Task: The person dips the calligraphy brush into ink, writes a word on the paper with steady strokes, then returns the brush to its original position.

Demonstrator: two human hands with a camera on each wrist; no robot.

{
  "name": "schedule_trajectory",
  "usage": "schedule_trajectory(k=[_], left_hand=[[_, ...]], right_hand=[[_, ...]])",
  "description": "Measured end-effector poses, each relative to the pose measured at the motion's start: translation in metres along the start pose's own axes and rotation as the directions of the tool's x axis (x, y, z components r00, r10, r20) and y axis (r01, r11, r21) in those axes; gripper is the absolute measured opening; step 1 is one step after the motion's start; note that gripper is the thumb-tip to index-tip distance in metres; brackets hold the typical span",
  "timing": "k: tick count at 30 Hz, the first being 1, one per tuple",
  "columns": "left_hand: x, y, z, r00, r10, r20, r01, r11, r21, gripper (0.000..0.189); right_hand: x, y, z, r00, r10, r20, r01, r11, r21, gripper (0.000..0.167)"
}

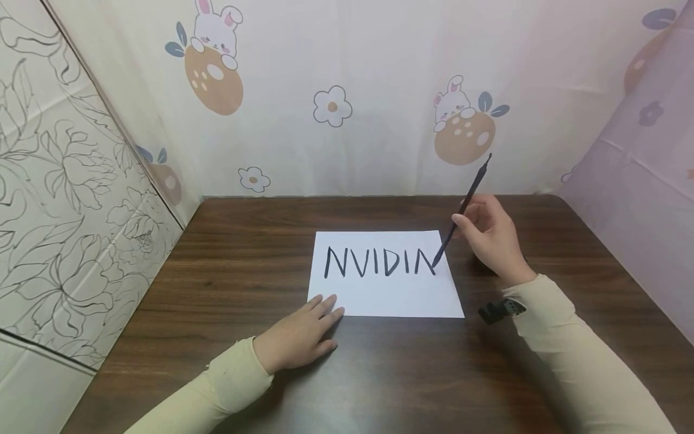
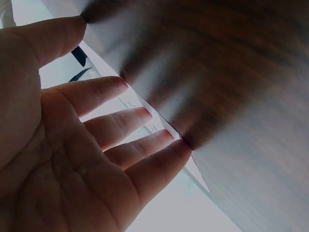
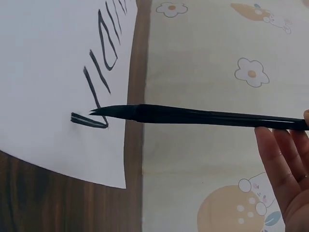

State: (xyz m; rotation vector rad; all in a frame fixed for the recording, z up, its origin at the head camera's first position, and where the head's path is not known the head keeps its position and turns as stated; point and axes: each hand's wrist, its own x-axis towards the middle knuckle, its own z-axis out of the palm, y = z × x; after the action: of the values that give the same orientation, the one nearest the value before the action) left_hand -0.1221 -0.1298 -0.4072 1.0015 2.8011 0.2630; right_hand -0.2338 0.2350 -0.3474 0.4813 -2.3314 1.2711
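Observation:
A white sheet of paper (image 1: 390, 298) lies on the table, bearing black brushed letters (image 1: 379, 262) that read NVIDI, then two slanted strokes meeting at the top. In my right hand (image 1: 494, 241) I grip a dark calligraphy brush (image 1: 475, 181) by its handle, slanted down to the left. Its pointed black bristles (image 3: 116, 112) are right at the last letter's right-hand stroke in the right wrist view. My left hand (image 1: 295, 339) rests with spread, fairly straight fingers at the paper's lower left corner, fingertips on its edge and thumb on the wood.
The dark wooden table (image 1: 233, 259) extends around the sheet on all sides. Behind it hangs a pale curtain (image 1: 379, 54) printed with rabbits and flowers. A white panel (image 1: 70, 157) with line-drawn flowers stands at the left. A black device (image 1: 501, 309) is strapped at my right wrist.

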Motion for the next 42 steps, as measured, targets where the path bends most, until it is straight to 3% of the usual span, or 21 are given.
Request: schedule_trajectory(k=[9, 19, 42], left_hand=[[0.001, 0.0, 0.001, 1.0, -0.001, 0.008, 0.001, 1.0, 0.004, 0.057], [0.002, -0.001, 0.002, 1.0, -0.012, 0.018, 0.012, 1.0, 0.004, 0.057], [0.001, -0.001, 0.001, 0.999, -0.02, 0.028, 0.02, 1.0, 0.001, 0.057]], right_hand=[[0.007, 0.009, 0.011, 0.998, 0.048, -0.045, -0.042, 0.991, 0.127, 0.034], [0.009, 0.02, 0.014, 0.991, 0.116, -0.064, -0.105, 0.983, 0.152, 0.029], [0.006, 0.024, 0.012, 0.99, 0.131, -0.051, -0.13, 0.991, 0.033, 0.033]])
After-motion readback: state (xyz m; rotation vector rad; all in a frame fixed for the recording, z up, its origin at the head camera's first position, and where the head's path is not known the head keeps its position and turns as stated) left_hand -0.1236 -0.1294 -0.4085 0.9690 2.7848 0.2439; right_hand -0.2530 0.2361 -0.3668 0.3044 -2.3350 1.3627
